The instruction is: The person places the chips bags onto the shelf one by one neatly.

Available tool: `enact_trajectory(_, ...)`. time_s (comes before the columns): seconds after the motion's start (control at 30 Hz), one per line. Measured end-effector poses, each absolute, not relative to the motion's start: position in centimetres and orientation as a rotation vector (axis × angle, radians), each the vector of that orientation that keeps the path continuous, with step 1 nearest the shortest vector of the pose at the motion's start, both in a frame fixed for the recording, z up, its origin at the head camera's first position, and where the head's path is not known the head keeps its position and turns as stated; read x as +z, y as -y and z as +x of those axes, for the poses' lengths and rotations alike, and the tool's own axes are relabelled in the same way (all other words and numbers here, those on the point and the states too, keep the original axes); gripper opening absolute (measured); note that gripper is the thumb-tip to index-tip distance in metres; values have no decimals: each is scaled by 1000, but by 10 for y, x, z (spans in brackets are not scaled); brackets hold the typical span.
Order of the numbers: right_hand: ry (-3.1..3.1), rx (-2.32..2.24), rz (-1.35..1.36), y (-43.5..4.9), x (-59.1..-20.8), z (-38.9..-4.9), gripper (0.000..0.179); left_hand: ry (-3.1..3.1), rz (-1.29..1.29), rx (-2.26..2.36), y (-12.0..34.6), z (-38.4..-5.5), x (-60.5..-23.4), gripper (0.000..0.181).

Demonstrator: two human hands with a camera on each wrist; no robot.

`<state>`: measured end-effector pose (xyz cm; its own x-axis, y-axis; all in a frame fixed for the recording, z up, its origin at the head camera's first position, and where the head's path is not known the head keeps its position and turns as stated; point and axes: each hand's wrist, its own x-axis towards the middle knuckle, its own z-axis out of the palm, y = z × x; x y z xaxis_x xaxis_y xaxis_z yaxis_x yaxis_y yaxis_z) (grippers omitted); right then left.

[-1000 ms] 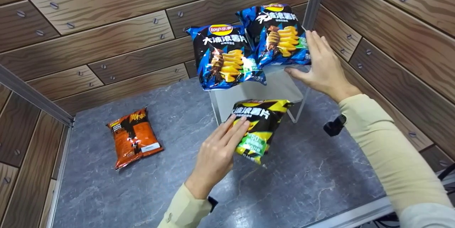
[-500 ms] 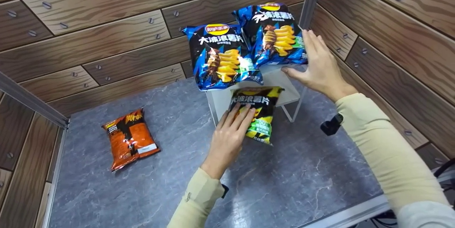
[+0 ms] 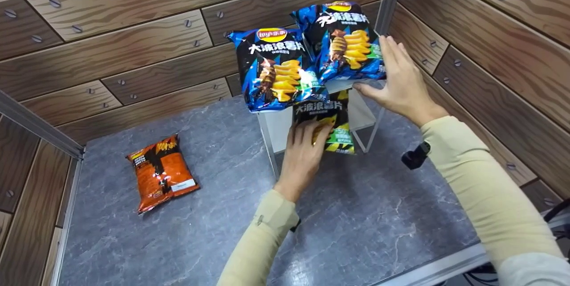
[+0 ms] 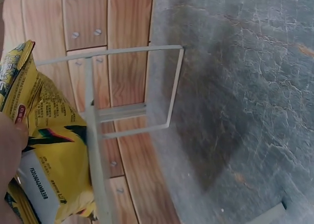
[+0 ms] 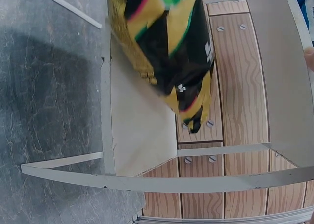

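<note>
L hand (image 3: pixel 305 148), frame ctr, had fingers curled onto yellow-black chip bag (image 3: pixel 337 118); bag lay under the fingers, extending up & R of hand, top end beneath upper shelf of the rack (image 3: pixel 275 132). R hand (image 3: pixel 403 83), upper R, had straight fingers, thumb spread wide, fingertips at R edge of R blue bag (image 3: pixel 345 43). L blue bag (image 3: pixel 278 72) sat beside it, upper ctr. Orange bag (image 3: pixel 163 174) lay on tabletop (image 3: pixel 178 241), frame L, well apart from both hands.
</note>
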<state>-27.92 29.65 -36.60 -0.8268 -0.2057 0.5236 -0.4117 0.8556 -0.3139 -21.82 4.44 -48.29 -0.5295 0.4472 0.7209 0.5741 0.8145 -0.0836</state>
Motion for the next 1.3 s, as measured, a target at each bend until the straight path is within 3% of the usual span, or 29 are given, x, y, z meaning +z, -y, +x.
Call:
enact_trajectory(0.4,2529,593,456,-297,-366,-279,103,2285,-696,-75,-71,-234,-489,50)
enact_trajectory(0.77,2520,574,454,-296,-367,-279,103,2444,-723,95,-88,-251,-489,73)
enact_trajectory(0.97,2508,591,455,-296,-367,-279,103,2502,-739,9,-101,-256,-487,76)
enact_trajectory(1.3,2530,590,443,-296,-366,-278,104,2677,-770,-121,-119,-255,-481,97)
